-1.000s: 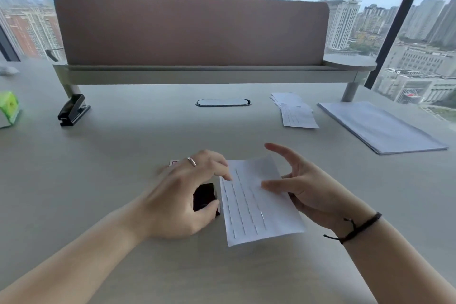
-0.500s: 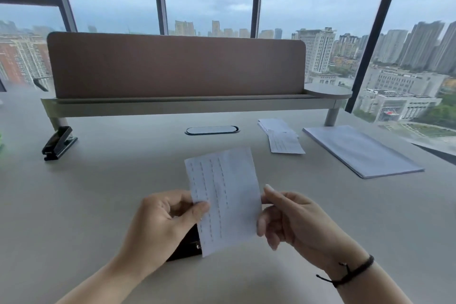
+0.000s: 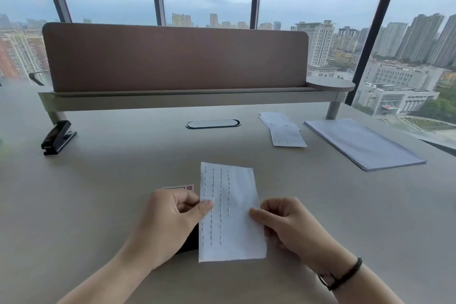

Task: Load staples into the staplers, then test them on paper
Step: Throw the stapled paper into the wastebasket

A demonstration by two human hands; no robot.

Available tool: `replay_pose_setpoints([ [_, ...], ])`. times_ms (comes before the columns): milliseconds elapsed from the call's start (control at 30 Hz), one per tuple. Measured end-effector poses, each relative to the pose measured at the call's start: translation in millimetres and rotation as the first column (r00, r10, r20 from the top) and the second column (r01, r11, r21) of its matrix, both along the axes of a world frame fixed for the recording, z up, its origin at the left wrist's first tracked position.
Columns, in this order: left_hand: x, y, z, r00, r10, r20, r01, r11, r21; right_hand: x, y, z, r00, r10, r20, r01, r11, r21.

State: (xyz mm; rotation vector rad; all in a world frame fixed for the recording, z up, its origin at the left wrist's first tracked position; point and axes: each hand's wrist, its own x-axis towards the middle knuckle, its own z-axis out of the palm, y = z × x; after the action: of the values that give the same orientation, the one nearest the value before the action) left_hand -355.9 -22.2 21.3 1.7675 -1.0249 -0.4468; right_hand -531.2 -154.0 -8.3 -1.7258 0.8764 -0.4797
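A folded white paper sheet (image 3: 230,215) with several rows of staples is held upright above the desk. My left hand (image 3: 170,222) pinches its left edge and my right hand (image 3: 283,224) pinches its right edge. A black stapler (image 3: 190,239) lies on the desk under my left hand, mostly hidden by hand and paper. A small staple box (image 3: 182,188) with a red mark peeks out behind my left hand. A second black stapler (image 3: 59,137) stands at the far left by the shelf leg.
Stapled paper slips (image 3: 283,131) lie at the back right, next to a larger paper stack (image 3: 362,143). A raised shelf with a brown divider screen (image 3: 172,59) spans the back. An oval cable port (image 3: 213,123) sits mid-desk.
Both hands lifted the stapled sheet off the desk and stapler and turned it upright. My left hand left the stapler to grip the paper. The camera tilted up.
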Motion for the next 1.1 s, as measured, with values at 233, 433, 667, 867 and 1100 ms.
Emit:
replay_pose_setpoints([
  [233, -19.3, 0.9, 0.8, 0.967, -0.066, 0.247, 0.07, 0.998, -0.007, -40.3, 15.2, 5.0, 0.991, -0.024, 0.135, 0.012, 0.996, 0.09],
  [433, -91.0, -10.4, 15.8, 0.946, -0.228, 0.232, 0.231, 0.973, 0.017, -125.7, 34.4, 8.8, 0.957, -0.17, 0.235, 0.17, 0.985, 0.019],
  [667, -224.0, -56.7, 3.0, 0.884, -0.468, -0.005, 0.468, 0.884, 0.023, -273.5, 50.5, -8.1, 0.859, -0.428, 0.281, 0.462, 0.885, -0.063],
  [867, -358.4, -85.6, -48.9, 0.733, -0.678, 0.054, 0.675, 0.735, 0.066, -402.7, 66.3, -59.1, 0.613, -0.695, 0.377, 0.694, 0.701, 0.163],
  [1100, -476.7, -129.8, -171.9, 0.611, -0.784, -0.106, 0.778, 0.57, 0.264, -501.8, 70.2, -182.6, 0.335, -0.924, 0.186, 0.858, 0.381, 0.346],
])
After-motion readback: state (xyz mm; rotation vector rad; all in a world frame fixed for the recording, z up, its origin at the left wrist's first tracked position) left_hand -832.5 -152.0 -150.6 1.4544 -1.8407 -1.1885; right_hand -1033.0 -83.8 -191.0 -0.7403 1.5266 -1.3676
